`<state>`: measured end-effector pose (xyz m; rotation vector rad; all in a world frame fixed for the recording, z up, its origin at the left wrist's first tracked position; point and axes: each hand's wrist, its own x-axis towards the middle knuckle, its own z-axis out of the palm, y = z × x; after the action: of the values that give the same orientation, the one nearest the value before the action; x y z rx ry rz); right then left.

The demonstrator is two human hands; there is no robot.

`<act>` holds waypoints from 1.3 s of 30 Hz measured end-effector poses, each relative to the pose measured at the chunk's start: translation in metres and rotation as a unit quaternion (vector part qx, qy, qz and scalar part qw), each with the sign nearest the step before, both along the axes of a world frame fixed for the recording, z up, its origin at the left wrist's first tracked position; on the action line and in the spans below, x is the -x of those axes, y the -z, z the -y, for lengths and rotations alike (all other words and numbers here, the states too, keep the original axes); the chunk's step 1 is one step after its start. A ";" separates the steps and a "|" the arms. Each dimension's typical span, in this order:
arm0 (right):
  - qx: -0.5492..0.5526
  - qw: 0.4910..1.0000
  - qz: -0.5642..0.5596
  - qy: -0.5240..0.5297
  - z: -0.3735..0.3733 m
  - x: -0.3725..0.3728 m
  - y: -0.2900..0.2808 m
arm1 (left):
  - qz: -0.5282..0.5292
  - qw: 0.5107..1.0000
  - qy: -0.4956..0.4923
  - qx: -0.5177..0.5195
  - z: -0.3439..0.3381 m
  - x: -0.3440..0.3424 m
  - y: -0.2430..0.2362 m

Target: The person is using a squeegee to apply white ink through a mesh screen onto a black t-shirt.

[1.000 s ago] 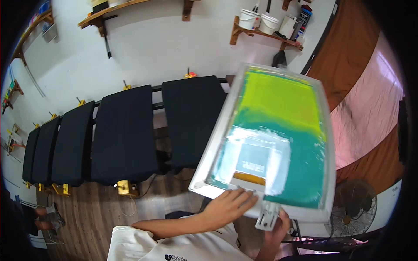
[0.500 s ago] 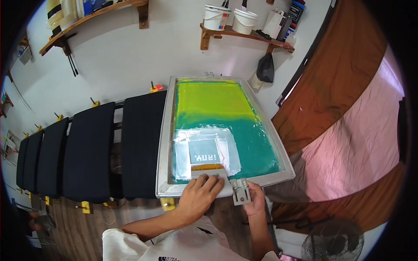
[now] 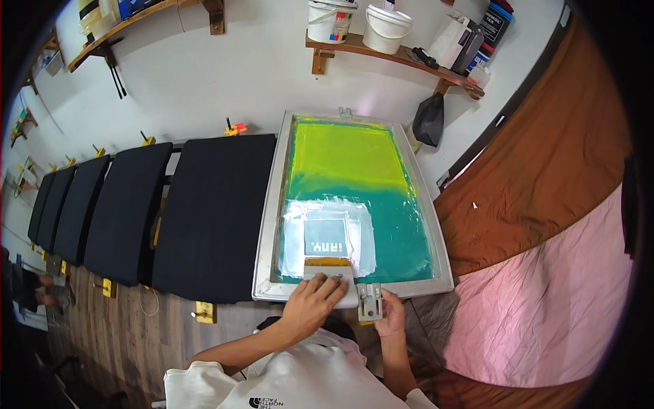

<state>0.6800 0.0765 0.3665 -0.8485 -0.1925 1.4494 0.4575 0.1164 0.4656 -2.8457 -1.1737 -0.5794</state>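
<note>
A metal-framed screen (image 3: 439, 245) lies level at the end of the platen row, coated yellow-green on its far part and teal nearer, with a pale patch low on the left. My left hand (image 3: 306, 311) is closed on a grey-handled squeegee (image 3: 328, 262) with an amber blade, lying on the frame's near edge. My right hand (image 3: 390, 317) is closed around the slotted metal bracket (image 3: 370, 302) on that edge, just right of the squeegee; some of its fingers are hidden behind the bracket.
Several black-covered platens (image 3: 213, 215) with yellow clamps run left. Wooden shelves (image 3: 351, 48) above hold white buckets (image 3: 385, 31) and containers. A black bag (image 3: 428, 121) hangs at right. Brown and pink cloth (image 3: 518, 307) lies to the right. A person's legs (image 3: 37, 283) show at far left.
The screen has swung from tilted at the right to level beside the platens, both my hands moving with it and still at its near edge. The view has also shifted.
</note>
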 end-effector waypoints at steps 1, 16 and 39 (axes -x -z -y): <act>0.013 0.999 0.000 -0.036 0.002 -0.006 0.008 | -0.001 1.000 -0.003 0.011 0.005 -0.003 0.000; 0.022 0.994 -0.050 -0.090 -0.003 -0.021 0.005 | 0.027 0.994 -0.066 0.077 0.013 -0.023 -0.008; 0.119 0.979 0.087 -0.138 -0.002 -0.025 0.017 | 0.002 0.994 -0.057 0.097 -0.005 -0.019 0.037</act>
<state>0.7051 0.0788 0.3492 -1.1832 -0.2805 1.6784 0.4763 0.1216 0.4287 -2.9075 -1.4570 -0.4904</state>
